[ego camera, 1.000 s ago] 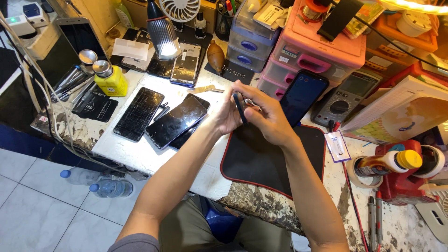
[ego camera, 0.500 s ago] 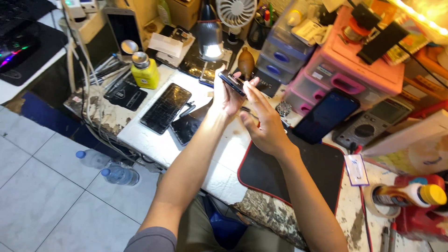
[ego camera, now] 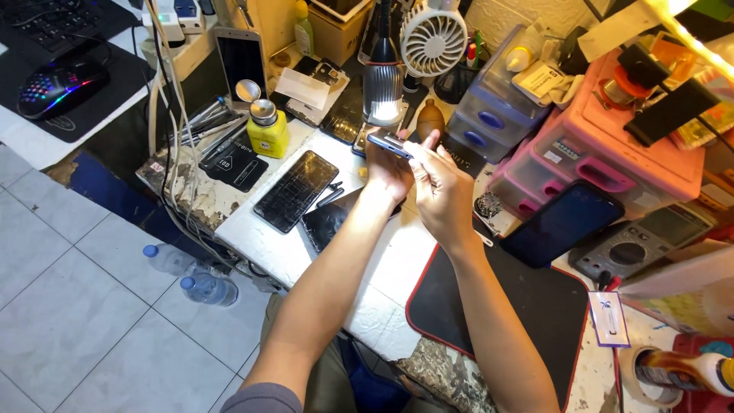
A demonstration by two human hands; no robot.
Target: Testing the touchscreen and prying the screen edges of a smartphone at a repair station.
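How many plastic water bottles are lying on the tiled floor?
2. One water bottle lies beside the workbench edge; the second bottle lies just right of it, nearer the person's knee. Others may be hidden under the bench.

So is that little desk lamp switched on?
On. The lamp glows bright white at its lower end, lighting the phone held in both hands just beneath it.

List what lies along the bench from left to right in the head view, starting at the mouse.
Computer mouse → yellow pump bottle → cracked phone screen → left hand holding a small phone → right hand → dark phone leaning on the pink drawers → multimeter.
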